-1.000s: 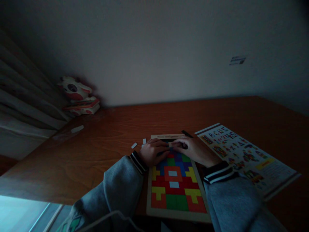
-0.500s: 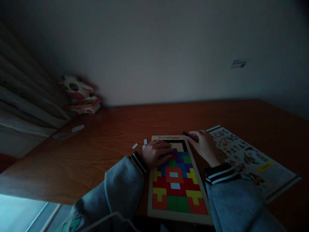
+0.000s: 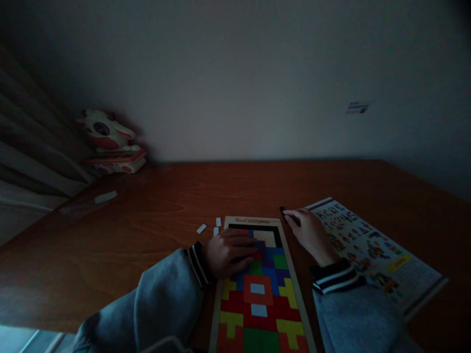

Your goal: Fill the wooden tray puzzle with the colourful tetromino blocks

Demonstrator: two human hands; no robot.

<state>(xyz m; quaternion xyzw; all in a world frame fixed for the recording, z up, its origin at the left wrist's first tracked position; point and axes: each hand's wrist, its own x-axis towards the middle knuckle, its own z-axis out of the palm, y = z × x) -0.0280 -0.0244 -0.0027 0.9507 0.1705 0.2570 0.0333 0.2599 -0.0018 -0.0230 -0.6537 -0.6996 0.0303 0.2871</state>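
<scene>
A wooden block-puzzle board (image 3: 259,221) lies in front of me, filled with red, yellow, green, blue and orange pieces. Near its far end is a black strip along the frame and a bare pale patch. My left hand (image 3: 231,250) rests flat over the upper left of the board, fingers stretched across the pieces and covering some of them. Just right of the board's far corner, my right hand (image 3: 307,230) pinches a thin black puzzle piece (image 3: 282,211) between thumb and fingers, close to the table. Part of that piece is hidden by the fingers.
Several small white pieces (image 3: 201,228) lie left of the board. A printed pattern sheet (image 3: 371,250) lies under and beyond my right forearm. A cow-like toy (image 3: 110,142) stands at the back left by the curtain (image 3: 33,162). A wall (image 3: 235,83) closes off the table's far side.
The black piece in my right hand has turned and now points more away from me, a little lower beside the board. My left hand stays on the board. The view has shifted slightly.
</scene>
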